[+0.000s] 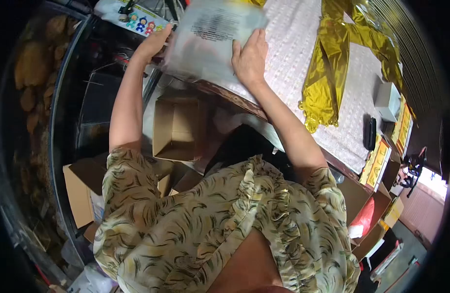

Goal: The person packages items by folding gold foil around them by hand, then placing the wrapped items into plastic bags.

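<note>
A translucent plastic bag [205, 46] with dark printed text lies flat over the left part of the covered table, blurred a little by motion. My right hand [251, 57] rests on its right side, fingers spread with the thumb apart. At the bag's upper left edge is my left hand [156, 43], its fingers pointing to the bag; whether they grip the edge is unclear. Yellow-gold foil strips [327, 73] lie on the table to the right of the bag.
The table [288, 49] has a white patterned cover. An open cardboard box [175, 129] stands below its front edge. A white box [388, 101] and a black case [370, 133] are at the right. A dark-framed glass tank [64, 88] runs along the left.
</note>
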A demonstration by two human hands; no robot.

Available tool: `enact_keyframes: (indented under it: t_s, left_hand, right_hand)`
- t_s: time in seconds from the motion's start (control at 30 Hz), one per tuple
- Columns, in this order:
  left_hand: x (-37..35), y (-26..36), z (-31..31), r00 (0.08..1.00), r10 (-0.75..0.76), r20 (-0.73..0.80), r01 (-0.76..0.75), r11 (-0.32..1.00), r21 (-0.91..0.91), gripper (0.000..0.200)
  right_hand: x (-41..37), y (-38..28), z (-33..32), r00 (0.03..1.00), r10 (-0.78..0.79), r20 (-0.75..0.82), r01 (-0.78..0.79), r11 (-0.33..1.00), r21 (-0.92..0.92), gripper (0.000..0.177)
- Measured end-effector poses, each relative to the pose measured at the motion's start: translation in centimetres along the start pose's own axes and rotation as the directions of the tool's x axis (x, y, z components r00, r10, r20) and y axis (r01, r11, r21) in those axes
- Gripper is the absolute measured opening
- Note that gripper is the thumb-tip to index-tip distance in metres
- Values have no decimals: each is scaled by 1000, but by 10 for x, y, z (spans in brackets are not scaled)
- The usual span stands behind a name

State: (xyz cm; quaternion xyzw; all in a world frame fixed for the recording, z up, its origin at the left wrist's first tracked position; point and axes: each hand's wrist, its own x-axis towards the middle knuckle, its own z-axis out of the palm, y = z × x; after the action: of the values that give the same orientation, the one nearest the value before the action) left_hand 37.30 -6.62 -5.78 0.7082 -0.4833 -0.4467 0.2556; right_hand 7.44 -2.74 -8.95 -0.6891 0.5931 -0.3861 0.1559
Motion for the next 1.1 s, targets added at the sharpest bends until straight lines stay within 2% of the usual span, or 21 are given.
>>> enact_keyframes:
  t_s: [0.1,0.13,0.23,0.37,0.47,0.5,0.53,0.6,0.63,0.67,0.7,0.73,0.77,0.8,0.83,0.87,0.93,0.97,1.03,1.07,1.1]
  left_hand:
    - [-27,12,-5,994,-108,11,108,993,-43,61]
    - [-30,7,-9,994,-96,52,102,989,-111,59]
    - [-23,-19,-22,988,-101,113,115,987,-117,59]
    - [-45,-30,-20,994,-106,28,110,969,-223,57]
    - [-58,-38,-24,995,-91,42,96,982,-160,53]
    - [-61,-39,-20,998,-62,-21,57,982,-183,52]
    - [-63,-39,-16,996,-30,-80,13,979,-204,50]
    - [-64,-37,-24,1000,-13,9,13,1000,8,52]
    - [-52,-49,-26,1000,16,-2,-16,999,37,57]
    - [-55,-39,-16,973,86,-214,-39,976,216,62]
    - [-55,-30,-21,949,215,-231,-58,838,543,63]
    - [-66,-12,-10,897,349,-272,-118,782,613,64]
    - [-60,-10,-7,840,467,-275,-197,736,648,64]
    - [-60,-2,7,742,597,-305,-256,673,694,56]
    - [-83,32,35,689,676,-261,-387,648,656,46]
    - [-90,47,60,665,726,-172,-519,615,593,42]
    - [-105,74,116,589,807,-29,-706,533,466,36]
    - [-111,89,151,553,832,42,-769,490,410,35]
    - [-102,90,214,217,955,203,-964,178,196,39]
    - [-113,103,243,293,927,235,-945,244,217,39]
    - [-125,112,264,369,890,268,-920,309,241,38]
  right_hand:
    - [2,2,3,999,24,-24,-22,997,74,76]
    - [2,5,0,1000,24,-16,-22,997,76,76]
    - [4,12,-6,995,10,-96,1,994,111,76]
    - [2,15,-15,1000,17,-23,-11,971,237,77]
    - [-1,18,-18,1000,-18,-11,20,951,307,73]
    - [-3,22,-15,998,-55,-6,54,939,339,70]
    - [-9,22,-3,998,-68,-12,69,965,252,70]
    - [-11,12,-1,971,-226,-72,238,921,309,75]
    - [-13,13,20,968,-179,-176,224,934,278,77]
    - [-18,9,19,885,-420,-201,339,876,-342,77]
    - [-15,9,12,942,-259,-212,301,932,200,79]
    - [-21,7,3,967,-177,-183,228,920,317,84]
    - [-30,3,-6,976,-104,-192,156,946,283,82]
    - [-37,-1,-39,992,-86,-86,111,936,334,79]
    - [-48,-2,-75,997,-72,23,58,920,387,78]
    - [-63,5,-102,999,-53,14,43,926,376,78]
    - [-87,26,-157,981,-193,-11,193,973,126,72]
    - [-95,40,-188,986,-166,15,165,985,54,69]
    - [-122,74,-227,993,-88,-79,67,969,-236,61]
    - [-140,95,-245,999,-24,-47,6,934,-359,61]
    - [-154,105,-274,999,-26,-35,13,945,-326,63]
